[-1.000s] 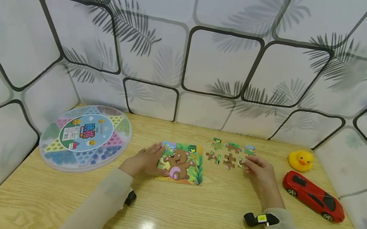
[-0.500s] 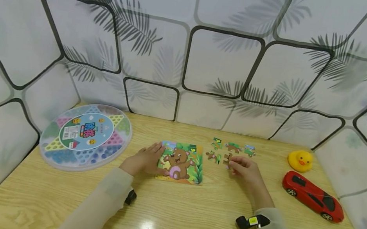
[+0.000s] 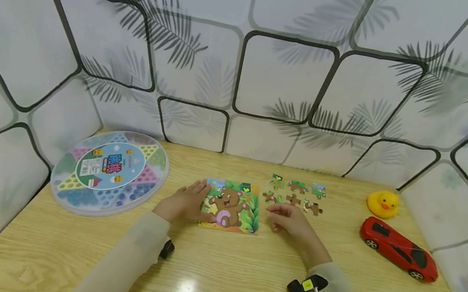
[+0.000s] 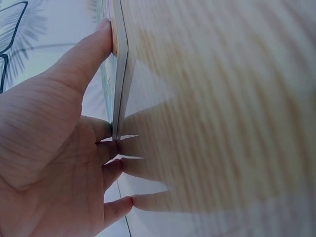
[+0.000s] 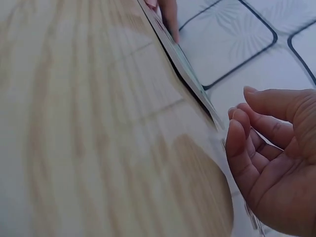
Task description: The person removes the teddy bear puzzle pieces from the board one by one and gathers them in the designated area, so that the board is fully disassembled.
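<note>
A square puzzle board (image 3: 229, 208) with a brown bear picture lies flat at the middle of the table. My left hand (image 3: 183, 202) rests against its left side; in the left wrist view the thumb (image 4: 91, 47) lies on the board's face and the other fingertips reach down to the table. Just right of the board is my right hand (image 3: 290, 222), its fingers loosely bent and holding nothing. Behind that hand lie several loose jigsaw pieces in two rows, among them a front right piece (image 3: 313, 207) and a back middle piece (image 3: 297, 187).
At the left lies a round, clear-lidded Chinese checkers set (image 3: 109, 173). A yellow rubber duck (image 3: 382, 204) and a red toy car (image 3: 398, 249) stand at the right. A patterned fabric wall (image 3: 280, 82) closes off the back and sides of the wooden table (image 3: 237, 277).
My right hand has left the front right jigsaw piece and moved left past the front row toward the bear board. The left hand has stayed at the board's left side.
</note>
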The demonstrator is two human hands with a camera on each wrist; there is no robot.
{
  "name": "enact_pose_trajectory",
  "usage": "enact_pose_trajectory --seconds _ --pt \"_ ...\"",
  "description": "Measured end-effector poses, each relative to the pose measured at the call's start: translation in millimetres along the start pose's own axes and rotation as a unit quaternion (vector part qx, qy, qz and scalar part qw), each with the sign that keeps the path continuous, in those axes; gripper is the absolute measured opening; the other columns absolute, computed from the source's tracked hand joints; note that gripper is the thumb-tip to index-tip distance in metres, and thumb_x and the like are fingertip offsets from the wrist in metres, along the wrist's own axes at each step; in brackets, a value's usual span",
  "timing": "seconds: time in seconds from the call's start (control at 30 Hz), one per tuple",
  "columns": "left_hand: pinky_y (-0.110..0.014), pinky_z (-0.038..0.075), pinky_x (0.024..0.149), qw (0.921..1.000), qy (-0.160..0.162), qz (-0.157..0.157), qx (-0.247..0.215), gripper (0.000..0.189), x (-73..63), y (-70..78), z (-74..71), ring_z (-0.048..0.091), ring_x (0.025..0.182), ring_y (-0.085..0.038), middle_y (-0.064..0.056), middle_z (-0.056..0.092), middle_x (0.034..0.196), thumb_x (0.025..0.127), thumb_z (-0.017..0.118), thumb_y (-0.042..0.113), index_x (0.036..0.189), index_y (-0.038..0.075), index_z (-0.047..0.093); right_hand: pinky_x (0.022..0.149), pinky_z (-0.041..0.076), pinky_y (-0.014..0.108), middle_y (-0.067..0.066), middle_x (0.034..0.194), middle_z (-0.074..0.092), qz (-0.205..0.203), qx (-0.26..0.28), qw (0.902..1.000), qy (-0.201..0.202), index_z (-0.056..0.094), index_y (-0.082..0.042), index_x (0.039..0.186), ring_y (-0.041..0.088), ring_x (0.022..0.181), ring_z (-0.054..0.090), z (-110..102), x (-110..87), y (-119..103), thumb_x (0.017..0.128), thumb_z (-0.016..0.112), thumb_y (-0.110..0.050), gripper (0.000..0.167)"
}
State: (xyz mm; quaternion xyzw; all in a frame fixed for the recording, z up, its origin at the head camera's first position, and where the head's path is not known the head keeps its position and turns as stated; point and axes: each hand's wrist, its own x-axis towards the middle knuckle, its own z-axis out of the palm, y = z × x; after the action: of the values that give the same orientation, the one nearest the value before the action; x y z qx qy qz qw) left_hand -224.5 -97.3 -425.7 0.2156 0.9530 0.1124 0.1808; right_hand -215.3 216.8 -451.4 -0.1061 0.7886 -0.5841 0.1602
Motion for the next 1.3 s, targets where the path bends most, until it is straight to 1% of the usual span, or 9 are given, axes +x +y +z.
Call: enact_pose_trajectory --seconds 0.13,0.27,0.53,0.67,0.77,1.07,1.3 --pt "-0.055 0.017 0.111 1.0 0.002 0.001 -0.002 0.1 0.6 0.0 0.3 0.009 0.143 -0.034 -0.019 0.007 0.156 0.085 0.058 0.06 0.15 -0.001 0.013 0.056 0.051 0.025 0.006 0.079 0.062 -0.01 -0.029 0.9992 -0.026 0.058 0.013 0.116 0.011 0.06 0.054 10.8 1.9 -3.9 0.092 0.061 -0.009 0.033" --pt "-0.056 0.018 0.11 1.0 0.006 0.004 -0.006 0.1 1.2 0.0 0.1 0.01 0.143 -0.035 -0.02 0.008 0.156 0.085 0.059 0.059 0.15 -0.002 0.014 0.052 0.049 0.024 0.005 0.078 0.061 -0.015 -0.052 0.9976 -0.043 0.059 0.011 0.116 0.011 0.058 0.054 19.9 3.0 -7.5 0.092 0.061 -0.009 0.032" --pt "-0.056 0.019 0.11 1.0 0.004 0.004 -0.007 0.099 2.3 -0.7 0.8 0.01 0.143 -0.034 -0.02 0.008 0.156 0.085 0.06 0.058 0.15 -0.002 0.015 0.048 0.042 0.022 0.003 0.072 0.059 -0.019 -0.066 0.9956 -0.064 0.056 0.011 0.122 0.009 0.051 0.048 30.1 6.3 -10.6 0.093 0.06 -0.01 0.035" --pt "-0.057 0.019 0.11 1.0 0.004 0.002 -0.004 0.1 1.9 -0.1 0.8 0.01 0.143 -0.034 -0.02 0.008 0.156 0.085 0.06 0.058 0.15 -0.002 0.014 0.046 0.038 0.022 0.001 0.069 0.055 -0.008 -0.072 0.9955 -0.061 0.059 0.007 0.12 0.009 0.049 0.043 33.4 8.3 -10.6 0.092 0.062 -0.012 0.034" --pt "-0.056 0.02 0.109 1.0 0.005 0.001 -0.001 0.1 2.0 0.0 0.8 0.011 0.143 -0.034 -0.021 0.009 0.156 0.085 0.059 0.059 0.15 -0.002 0.014 0.046 0.037 0.022 0.001 0.069 0.053 0.0 -0.077 0.9955 -0.055 0.061 0.004 0.117 0.01 0.049 0.042 34.8 9.0 -11.1 0.091 0.063 -0.013 0.031" --pt "-0.056 0.02 0.109 1.0 0.006 0.001 0.002 0.099 2.6 -0.4 0.7 0.011 0.143 -0.034 -0.021 0.009 0.156 0.085 0.059 0.058 0.15 -0.002 0.015 0.047 0.039 0.023 0.001 0.069 0.053 0.0 -0.082 0.9951 -0.056 0.061 0.004 0.113 0.01 0.05 0.043 35.9 9.8 -12.1 0.091 0.064 -0.012 0.027" --pt "-0.056 0.02 0.109 1.0 0.003 0.001 0.005 0.099 2.8 -0.8 1.2 0.011 0.143 -0.034 -0.02 0.009 0.156 0.085 0.058 0.059 0.15 -0.002 0.014 0.047 0.04 0.023 0.001 0.071 0.054 0.003 -0.079 0.9954 -0.054 0.061 0.004 0.113 0.01 0.051 0.044 36.0 10.3 -12.1 0.091 0.064 -0.012 0.028"
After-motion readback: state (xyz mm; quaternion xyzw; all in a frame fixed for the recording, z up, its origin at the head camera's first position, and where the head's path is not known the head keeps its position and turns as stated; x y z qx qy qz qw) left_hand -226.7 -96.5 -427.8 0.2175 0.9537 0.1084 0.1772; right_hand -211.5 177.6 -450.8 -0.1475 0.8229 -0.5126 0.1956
